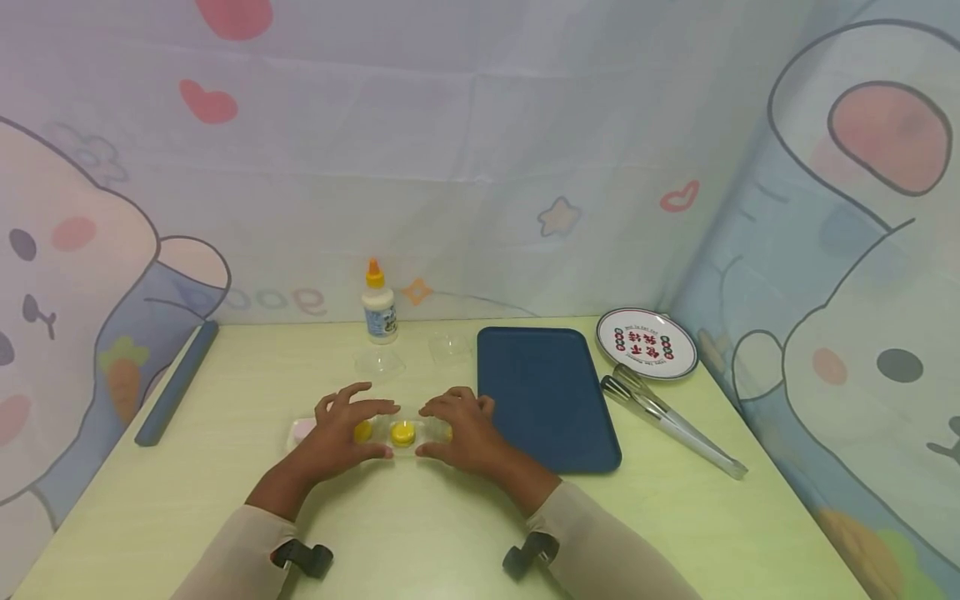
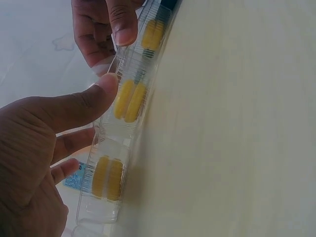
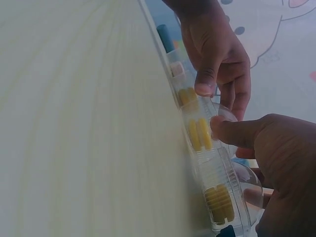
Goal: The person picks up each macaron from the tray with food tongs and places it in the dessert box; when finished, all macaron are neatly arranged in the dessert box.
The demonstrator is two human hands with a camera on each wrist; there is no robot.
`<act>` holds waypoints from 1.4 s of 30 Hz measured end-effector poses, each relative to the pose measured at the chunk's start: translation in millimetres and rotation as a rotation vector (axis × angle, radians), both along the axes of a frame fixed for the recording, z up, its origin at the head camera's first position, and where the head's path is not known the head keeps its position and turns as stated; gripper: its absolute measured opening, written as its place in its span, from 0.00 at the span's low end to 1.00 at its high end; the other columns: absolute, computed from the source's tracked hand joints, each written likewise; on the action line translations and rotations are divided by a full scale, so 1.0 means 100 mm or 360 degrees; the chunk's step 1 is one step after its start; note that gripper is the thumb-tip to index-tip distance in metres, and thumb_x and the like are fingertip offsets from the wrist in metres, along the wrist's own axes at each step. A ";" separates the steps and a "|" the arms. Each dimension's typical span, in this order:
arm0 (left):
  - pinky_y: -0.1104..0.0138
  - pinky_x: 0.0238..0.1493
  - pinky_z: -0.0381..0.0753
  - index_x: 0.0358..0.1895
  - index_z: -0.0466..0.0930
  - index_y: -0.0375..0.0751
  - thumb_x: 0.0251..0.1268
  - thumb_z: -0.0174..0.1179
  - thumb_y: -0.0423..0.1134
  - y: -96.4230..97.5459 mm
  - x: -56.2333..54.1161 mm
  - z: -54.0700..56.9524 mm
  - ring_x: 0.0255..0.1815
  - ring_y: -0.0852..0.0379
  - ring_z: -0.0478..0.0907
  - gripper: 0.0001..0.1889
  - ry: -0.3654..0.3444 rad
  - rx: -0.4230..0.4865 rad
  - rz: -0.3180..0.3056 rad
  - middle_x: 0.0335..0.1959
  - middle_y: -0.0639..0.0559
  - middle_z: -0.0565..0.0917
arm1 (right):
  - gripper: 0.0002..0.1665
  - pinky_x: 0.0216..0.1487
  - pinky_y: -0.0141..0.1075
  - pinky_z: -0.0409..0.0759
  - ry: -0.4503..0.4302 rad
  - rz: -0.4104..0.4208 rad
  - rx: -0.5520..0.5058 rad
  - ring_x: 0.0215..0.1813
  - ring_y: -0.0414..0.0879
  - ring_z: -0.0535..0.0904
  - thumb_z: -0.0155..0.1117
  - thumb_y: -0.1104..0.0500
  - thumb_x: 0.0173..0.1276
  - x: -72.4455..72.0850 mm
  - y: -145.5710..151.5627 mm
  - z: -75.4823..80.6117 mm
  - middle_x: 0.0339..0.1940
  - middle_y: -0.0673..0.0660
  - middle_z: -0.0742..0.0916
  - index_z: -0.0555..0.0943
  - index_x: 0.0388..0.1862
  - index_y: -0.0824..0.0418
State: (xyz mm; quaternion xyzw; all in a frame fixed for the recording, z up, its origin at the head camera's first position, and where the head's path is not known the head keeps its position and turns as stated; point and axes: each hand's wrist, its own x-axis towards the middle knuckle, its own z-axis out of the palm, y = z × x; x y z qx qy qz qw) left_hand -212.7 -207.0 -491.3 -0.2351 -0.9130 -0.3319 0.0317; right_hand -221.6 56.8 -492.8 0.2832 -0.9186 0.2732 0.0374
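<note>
A row of small clear plastic boxes lies across the table in front of me. Inside the middle box point(image 2: 120, 130) stands a yellow macaron point(image 1: 402, 433). My left hand point(image 1: 337, 433) holds this box at its left end, thumb on the near edge and fingers reaching over the far side. At the other end my right hand point(image 1: 467, 433) grips it the same way, the two thumb tips close together. Another yellow macaron point(image 2: 107, 177) sits in the box beneath my left hand, and one more point(image 3: 219, 203) in the box by my right. A pink macaron point(image 1: 303, 429) shows at the far left.
Behind the row are two clear plastic pieces point(image 1: 380, 363) and a glue bottle point(image 1: 381, 312). On the right lie a blue tray point(image 1: 547, 400), a white plate point(image 1: 633, 321) and metal tongs point(image 1: 675, 425). A dark blue-grey roll point(image 1: 177, 383) rests along the left edge.
</note>
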 end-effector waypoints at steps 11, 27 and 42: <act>0.25 0.77 0.42 0.70 0.84 0.49 0.60 0.82 0.46 -0.01 -0.01 -0.01 0.86 0.30 0.55 0.33 -0.0014 0.0001 0.0000 0.72 0.41 0.83 | 0.31 0.63 0.59 0.60 -0.0008 0.0025 -0.0043 0.73 0.53 0.73 0.82 0.47 0.68 0.01 0.01 0.01 0.69 0.52 0.88 0.86 0.67 0.53; 0.23 0.77 0.42 0.66 0.88 0.48 0.56 0.84 0.45 0.01 -0.02 -0.06 0.86 0.30 0.57 0.32 0.0027 -0.0057 0.0047 0.70 0.43 0.87 | 0.31 0.65 0.62 0.60 -0.0071 -0.0013 -0.0076 0.75 0.54 0.73 0.83 0.48 0.67 0.01 -0.01 -0.01 0.70 0.53 0.87 0.88 0.67 0.52; 0.24 0.76 0.43 0.67 0.86 0.47 0.56 0.83 0.45 0.01 0.00 -0.05 0.85 0.28 0.57 0.32 0.0034 -0.0026 0.0016 0.69 0.43 0.87 | 0.28 0.69 0.69 0.59 -0.0085 -0.0090 -0.0018 0.81 0.57 0.71 0.85 0.46 0.65 0.03 -0.03 0.01 0.73 0.53 0.87 0.91 0.62 0.54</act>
